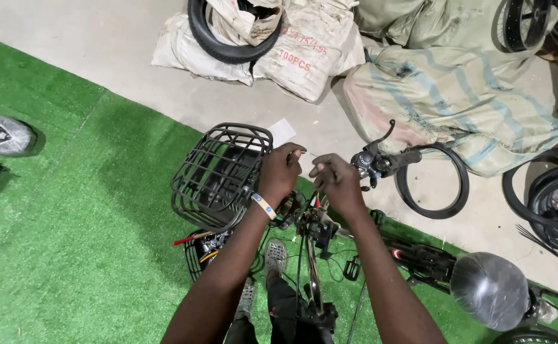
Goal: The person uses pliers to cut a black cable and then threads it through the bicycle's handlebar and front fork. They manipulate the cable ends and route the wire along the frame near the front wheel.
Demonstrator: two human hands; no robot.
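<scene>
My left hand and my right hand are raised close together above a bicycle's handlebar and stem. Between their fingertips they pinch a thin wire or cable that is barely visible. To the right of my right hand sits the black handlebar grip with its brake lever. A black wire basket is mounted at the front, left of my left hand. The bicycle frame runs down between my forearms.
Green artificial turf covers the left and the area under the bicycle; beyond it is bare concrete. Filled sacks and tyres lie at the back and right. A plastic-wrapped saddle is at lower right, a wrapped part at far left.
</scene>
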